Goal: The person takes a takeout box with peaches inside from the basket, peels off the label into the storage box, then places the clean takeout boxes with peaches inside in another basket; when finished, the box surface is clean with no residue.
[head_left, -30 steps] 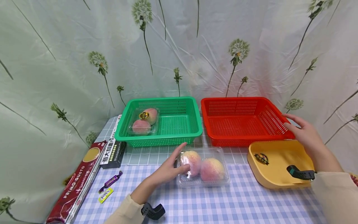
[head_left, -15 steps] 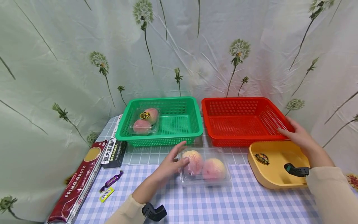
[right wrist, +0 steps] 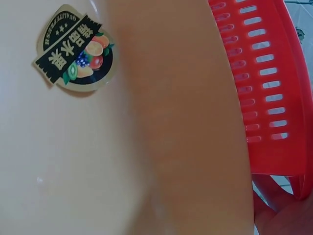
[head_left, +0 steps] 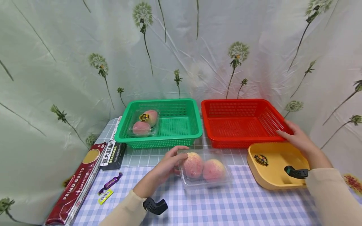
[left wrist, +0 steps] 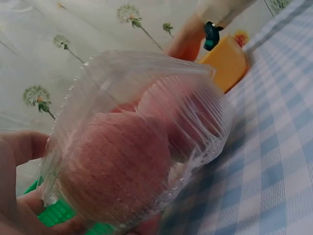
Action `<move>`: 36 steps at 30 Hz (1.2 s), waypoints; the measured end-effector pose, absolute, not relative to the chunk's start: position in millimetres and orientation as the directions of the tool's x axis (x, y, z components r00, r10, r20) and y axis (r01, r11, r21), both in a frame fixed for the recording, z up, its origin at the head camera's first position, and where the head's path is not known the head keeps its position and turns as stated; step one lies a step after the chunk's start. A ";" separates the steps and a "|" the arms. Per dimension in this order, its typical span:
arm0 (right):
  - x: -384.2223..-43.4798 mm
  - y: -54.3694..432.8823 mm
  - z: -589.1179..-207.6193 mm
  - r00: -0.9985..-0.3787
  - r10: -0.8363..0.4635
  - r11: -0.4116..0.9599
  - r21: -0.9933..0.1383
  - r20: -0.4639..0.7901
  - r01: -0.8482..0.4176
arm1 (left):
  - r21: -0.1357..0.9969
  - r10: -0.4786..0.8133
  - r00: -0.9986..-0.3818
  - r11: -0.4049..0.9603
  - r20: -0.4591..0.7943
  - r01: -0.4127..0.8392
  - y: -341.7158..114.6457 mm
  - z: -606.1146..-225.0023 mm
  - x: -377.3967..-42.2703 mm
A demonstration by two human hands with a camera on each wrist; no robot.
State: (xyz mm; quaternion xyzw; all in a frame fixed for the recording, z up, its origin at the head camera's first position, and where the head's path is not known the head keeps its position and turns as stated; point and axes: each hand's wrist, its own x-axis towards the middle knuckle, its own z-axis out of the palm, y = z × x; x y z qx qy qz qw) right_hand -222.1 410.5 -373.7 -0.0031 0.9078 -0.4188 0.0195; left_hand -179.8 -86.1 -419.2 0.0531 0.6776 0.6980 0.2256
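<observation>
My left hand (head_left: 167, 164) grips the left edge of a clear plastic clamshell pack of peaches (head_left: 203, 169), thumb on top and fingers lower down. In the left wrist view the pack (left wrist: 132, 147) looks tilted above the checked cloth. My right hand (head_left: 301, 139) holds the front right corner of a red basket (head_left: 234, 139), its thumb over the rim. The right wrist view shows that hand (right wrist: 288, 215) only partly, below the basket's corner. Under the right wrist lies a yellow tray (head_left: 271, 175) bearing a black fruit sticker (head_left: 261, 159).
A green basket (head_left: 158, 138) at the back holds another pack of peaches (head_left: 144, 124) on its left side. Along the left lie a red pasta bag (head_left: 76, 185), a black-and-white pasta box (head_left: 113, 155), a purple candy (head_left: 110, 183) and a yellow packet (head_left: 106, 196).
My left hand has closed on the pack's left edge, and that side looks slightly raised. My right hand has shifted left and its thumb has come over the red basket's rim.
</observation>
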 end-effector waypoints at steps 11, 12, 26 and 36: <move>-230.5 401.5 -375.3 -0.998 -0.062 0.683 -0.730 -0.024 -0.025 | 0.971 0.357 -0.910 -0.028 -0.212 -0.237 -90.8 -390.3 -172.6; -231.1 401.8 -375.5 -0.998 -0.061 0.683 -0.730 -0.023 -0.025 | 0.972 0.365 -0.908 -0.033 -0.207 -0.235 -89.4 -385.6 -173.0; -230.5 403.7 -376.7 -0.998 -0.055 0.681 -0.732 -0.011 -0.029 | 0.960 0.295 -0.942 -0.172 -0.162 -0.219 -47.0 -339.5 -214.1; -222.3 414.0 -380.5 -0.999 -0.052 0.664 -0.747 -0.010 -0.027 | 0.934 0.167 -0.967 -0.273 -0.192 -0.232 16.6 -332.6 -243.0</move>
